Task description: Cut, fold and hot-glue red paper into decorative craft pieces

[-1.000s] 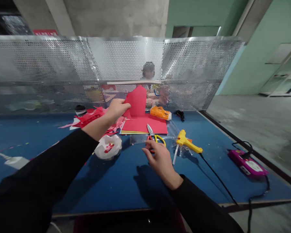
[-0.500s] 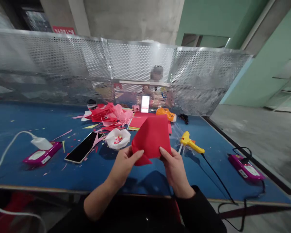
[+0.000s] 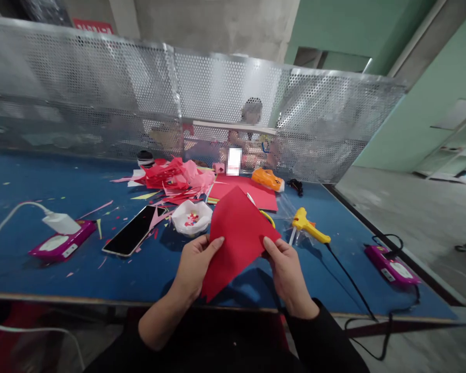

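A red paper sheet is held up above the near edge of the blue table, one corner pointing down. My left hand pinches its left edge and my right hand pinches its right edge. Behind the sheet lie a stack of red paper and scissors with yellow handles, mostly hidden by the sheet.
A white bowl of scraps, a phone, a pile of red and pink paper cuttings, a yellow glue gun, an orange tool and two magenta devices lie around. A perforated metal screen backs the table; a person sits behind it.
My left hand lifted a red sheet from the far stack and brought it close; my right hand left the scissors and took the sheet's other edge. The sheet has since been unfolded flatter.
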`<state>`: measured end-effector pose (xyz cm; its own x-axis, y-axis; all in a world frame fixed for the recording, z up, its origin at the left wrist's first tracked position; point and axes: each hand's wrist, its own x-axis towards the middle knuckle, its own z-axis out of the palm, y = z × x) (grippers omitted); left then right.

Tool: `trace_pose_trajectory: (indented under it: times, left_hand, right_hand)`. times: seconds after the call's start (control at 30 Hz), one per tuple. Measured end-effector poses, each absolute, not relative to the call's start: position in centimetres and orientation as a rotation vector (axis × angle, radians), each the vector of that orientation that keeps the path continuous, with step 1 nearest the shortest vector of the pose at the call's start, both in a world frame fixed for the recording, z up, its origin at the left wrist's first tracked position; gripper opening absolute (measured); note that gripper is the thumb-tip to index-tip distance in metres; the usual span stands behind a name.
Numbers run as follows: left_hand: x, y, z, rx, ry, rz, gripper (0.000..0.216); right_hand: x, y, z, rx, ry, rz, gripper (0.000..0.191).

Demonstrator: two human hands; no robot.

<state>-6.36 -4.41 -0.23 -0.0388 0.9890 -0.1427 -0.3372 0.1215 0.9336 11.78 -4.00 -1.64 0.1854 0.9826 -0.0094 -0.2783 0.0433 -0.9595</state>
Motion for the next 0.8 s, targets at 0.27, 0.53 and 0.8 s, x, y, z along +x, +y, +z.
trace_pose_trajectory:
  times: [0.27, 0.53, 0.8]
  left_hand:
    - [-7.0, -3.9, -0.8, 0.999, 1.178, 1.313, 0.044]
    - [-7.9, -4.0, -0.5, 1.405, 1.325, 1.192, 0.043]
    - [-7.9, -4.2, -0.2, 1.653, 1.453, 1.142, 0.044]
  right_hand:
    - [11.6, -4.5, -1.2, -1.131, -1.0, 1.147, 0.034]
    - [12.0, -4.7, -1.1, -1.097, -0.986, 1.098, 0.028]
    - [12.4, -4.8, -1.7, -1.109, -0.874, 1.066, 0.03]
